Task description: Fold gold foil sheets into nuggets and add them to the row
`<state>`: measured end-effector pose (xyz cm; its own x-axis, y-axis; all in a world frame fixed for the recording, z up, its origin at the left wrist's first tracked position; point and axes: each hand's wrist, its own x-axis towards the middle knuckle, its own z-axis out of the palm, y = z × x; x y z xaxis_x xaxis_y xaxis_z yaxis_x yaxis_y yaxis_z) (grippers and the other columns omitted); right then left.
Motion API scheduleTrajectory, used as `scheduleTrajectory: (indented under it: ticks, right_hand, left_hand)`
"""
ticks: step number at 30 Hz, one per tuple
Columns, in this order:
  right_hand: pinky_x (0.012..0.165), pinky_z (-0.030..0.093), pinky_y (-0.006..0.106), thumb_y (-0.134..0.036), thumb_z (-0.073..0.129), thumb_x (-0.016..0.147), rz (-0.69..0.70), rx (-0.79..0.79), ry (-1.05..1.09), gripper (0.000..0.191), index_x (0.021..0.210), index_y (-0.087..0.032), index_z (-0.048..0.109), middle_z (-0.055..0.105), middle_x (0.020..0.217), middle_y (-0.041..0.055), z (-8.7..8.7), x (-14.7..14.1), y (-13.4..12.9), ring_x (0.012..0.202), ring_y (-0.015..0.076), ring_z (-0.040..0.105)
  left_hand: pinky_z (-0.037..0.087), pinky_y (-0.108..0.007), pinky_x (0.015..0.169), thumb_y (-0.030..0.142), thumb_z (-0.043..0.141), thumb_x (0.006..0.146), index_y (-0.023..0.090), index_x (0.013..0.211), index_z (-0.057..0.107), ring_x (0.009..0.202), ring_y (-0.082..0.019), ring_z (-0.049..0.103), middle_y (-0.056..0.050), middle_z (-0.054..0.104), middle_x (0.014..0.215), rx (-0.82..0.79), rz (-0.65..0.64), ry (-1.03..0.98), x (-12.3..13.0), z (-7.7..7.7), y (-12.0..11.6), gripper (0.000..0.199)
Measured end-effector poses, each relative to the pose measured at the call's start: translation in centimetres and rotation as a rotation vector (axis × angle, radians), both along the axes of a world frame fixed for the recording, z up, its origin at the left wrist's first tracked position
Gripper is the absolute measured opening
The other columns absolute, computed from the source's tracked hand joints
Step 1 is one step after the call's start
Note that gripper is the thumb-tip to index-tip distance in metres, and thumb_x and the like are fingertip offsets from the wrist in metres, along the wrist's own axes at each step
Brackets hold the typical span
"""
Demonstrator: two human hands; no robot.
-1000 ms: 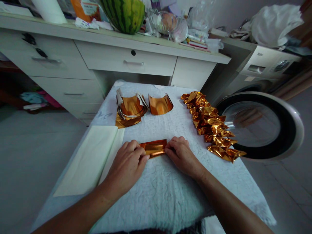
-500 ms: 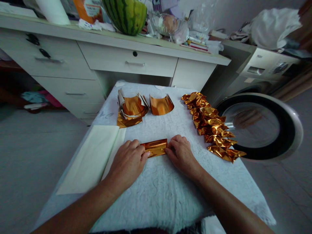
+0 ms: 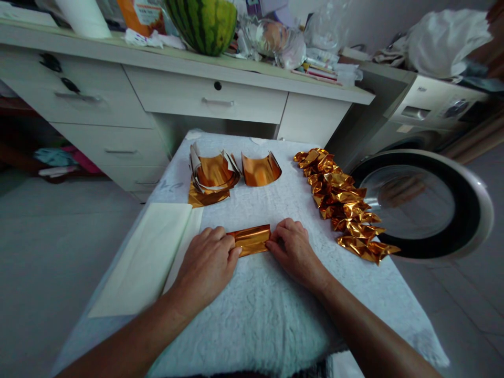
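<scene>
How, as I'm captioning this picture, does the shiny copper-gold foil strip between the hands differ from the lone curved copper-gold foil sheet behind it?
The strip is narrow and looks folded or rolled, while the curved sheet is open and bowed, its sides raised. The left hand and right hand hold the strip's ends; the curved sheet is untouched. Both are shiny and lie on the pale cloth.

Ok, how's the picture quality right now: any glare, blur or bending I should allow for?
Head view: bright glare streaks on the foil strip and the folded foil pieces; wide-angle stretching toward the edges, the washer door leaning; floor dim; small print on the orange bag too soft to read.
</scene>
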<state>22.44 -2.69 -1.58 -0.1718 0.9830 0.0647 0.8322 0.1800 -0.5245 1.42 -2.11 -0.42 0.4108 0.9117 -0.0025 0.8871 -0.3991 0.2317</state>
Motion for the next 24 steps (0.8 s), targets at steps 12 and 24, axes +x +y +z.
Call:
scheduleTrajectory:
  ticks: [12, 24]
  right_hand:
    - [0.082, 0.035, 0.036, -0.019, 0.065, 0.083, 0.003, -0.003, 0.027, 0.008, 0.075, -0.019, 0.062, 0.057, 0.091, 0.0039, 0.19, 0.04, 0.24, 0.089, 0.0203, 0.048]
    - [0.083, 0.034, 0.036, -0.018, 0.066, 0.080, -0.041, -0.024, 0.018, 0.010, 0.072, -0.018, 0.062, 0.057, 0.090, 0.0034, 0.26, -0.31, 0.29, 0.089, 0.0202, 0.047]
  left_hand:
    - [0.040, -0.038, 0.076, 0.028, 0.051, 0.092, 0.018, 0.076, 0.065, 0.083, -0.024, 0.055, -0.006, 0.061, 0.083, 0.005, 0.019, -0.005, -0.08, -0.30, 0.12, 0.023]
    - [0.038, -0.036, 0.074, 0.025, 0.052, 0.089, 0.019, 0.077, 0.061, 0.082, -0.024, 0.054, -0.006, 0.060, 0.083, -0.005, 0.017, -0.016, -0.01, -0.26, 0.18, 0.017]
